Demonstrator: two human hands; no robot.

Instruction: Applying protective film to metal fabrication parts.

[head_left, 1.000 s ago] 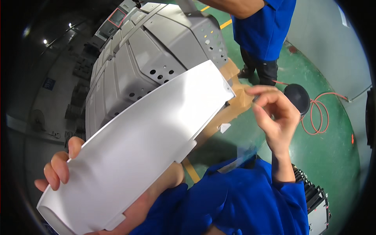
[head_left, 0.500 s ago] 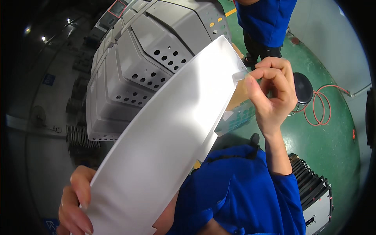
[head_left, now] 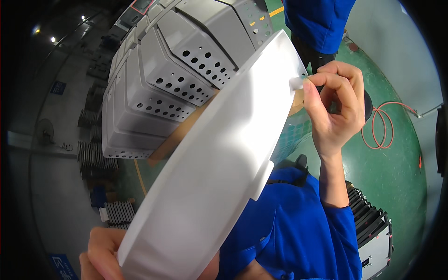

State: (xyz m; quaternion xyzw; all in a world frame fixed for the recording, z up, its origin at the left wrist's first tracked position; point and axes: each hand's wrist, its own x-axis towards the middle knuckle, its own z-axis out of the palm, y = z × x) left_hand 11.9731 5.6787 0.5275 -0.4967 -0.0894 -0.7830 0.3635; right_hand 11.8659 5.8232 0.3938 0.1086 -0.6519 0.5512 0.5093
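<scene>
A long, curved white panel [head_left: 210,163] slants across the middle of the head view, from lower left to upper right. At its lower left end my left hand [head_left: 100,252] grips the edge, some of its fingers hidden by the panel and by the picture's edge. My right hand [head_left: 338,102] is raised at the upper right end. Its thumb and index finger pinch a small pale tab [head_left: 297,83] on the panel's edge. A short raised lip [head_left: 262,181] sticks out along the panel's near side.
Grey housings [head_left: 172,84] with round holes are stacked beyond the panel, on brown cardboard [head_left: 175,140]. Another person [head_left: 317,25] in blue stands at the far side. A red hose [head_left: 389,135] lies on the green floor, and a rack of dark parts [head_left: 373,224] stands at lower right.
The panel has shifted right and tipped more steeply. My right hand has moved slightly right and up with it, while my left hand has moved lower at the other end.
</scene>
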